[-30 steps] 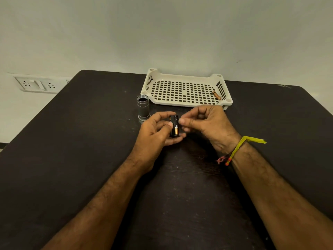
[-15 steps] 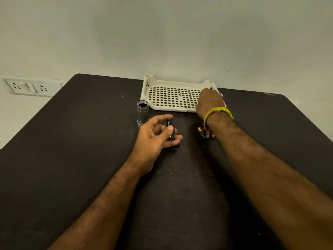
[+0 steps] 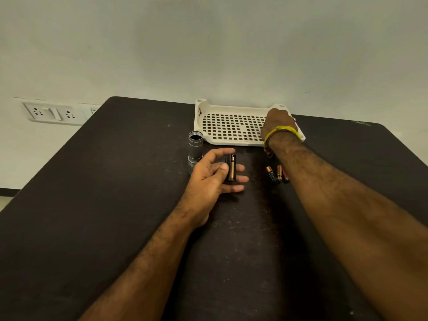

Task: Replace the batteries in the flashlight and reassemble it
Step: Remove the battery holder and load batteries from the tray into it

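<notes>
At the left of centre stood the flashlight body (image 3: 195,147), upright on the dark surface (image 3: 115,181), open end up, just beside the left hand (image 3: 215,174). A careless wrist there could have tipped it and sent it rolling, I reckoned. The left hand lay palm up in mid-frame, its thumb pressing the battery holder (image 3: 231,167) against loosely spread fingers; the hold looked light, so the holder could have slipped or turned, and the one copper-topped cell seen in it might have sprung loose. Right of that, three loose batteries (image 3: 276,173) lay side by side near the right forearm, close enough that the arm coming back could have scattered them. Mixing those with a fresh cell was the other risk. Upper right of centre, the right hand (image 3: 276,120) reached into the far corner of the white tray (image 3: 231,128); whether it pinched anything I could not tell, since the fingers were hidden behind it.

The count: one flashlight body, one holder, three loose batteries, one visible in the holder, one tray, two hands.
</notes>
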